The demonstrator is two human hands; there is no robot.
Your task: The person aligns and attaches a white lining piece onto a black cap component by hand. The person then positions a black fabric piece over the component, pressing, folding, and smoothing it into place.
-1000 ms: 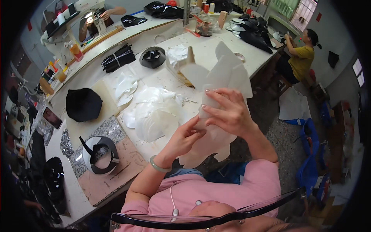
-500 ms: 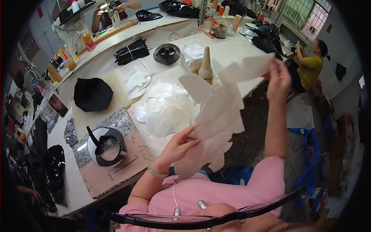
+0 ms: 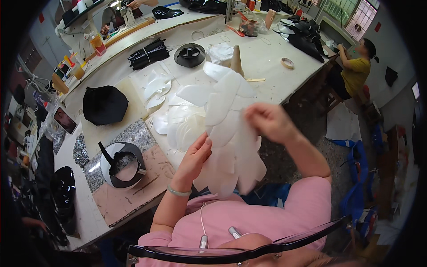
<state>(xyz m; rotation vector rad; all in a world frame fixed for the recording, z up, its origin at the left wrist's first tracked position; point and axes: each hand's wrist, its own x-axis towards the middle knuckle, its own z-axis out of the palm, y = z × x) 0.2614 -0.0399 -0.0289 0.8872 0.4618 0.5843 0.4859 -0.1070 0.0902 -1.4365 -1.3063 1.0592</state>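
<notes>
An overlapping bunch of translucent white cut sheet pieces (image 3: 227, 155) hangs from my left hand (image 3: 194, 160), its thumb and fingers closed on the left edge. The upper pieces overlap a loose heap of similar white pieces (image 3: 171, 129) on the table. My right hand (image 3: 271, 122) is at the bunch's right edge, its fingers curled and blurred by motion. Whatever they pinch is hidden. A few more white pieces (image 3: 156, 91) lie farther back. Beyond the bunch stand a tan cone (image 3: 236, 61) and a flat wooden stick (image 3: 255, 79).
At left are a black domed piece (image 3: 104, 105) and a black-and-white round item with a handle (image 3: 123, 167) on a board. A tape roll (image 3: 287, 63), black bundle (image 3: 149, 54) and jar (image 3: 249, 27) stand farther back. A person in yellow (image 3: 359, 66) sits at right.
My right hand has swung left and down from the far right, where it held a white piece out, to the bunch. My left hand has shifted slightly left; the bunch now hangs more upright.
</notes>
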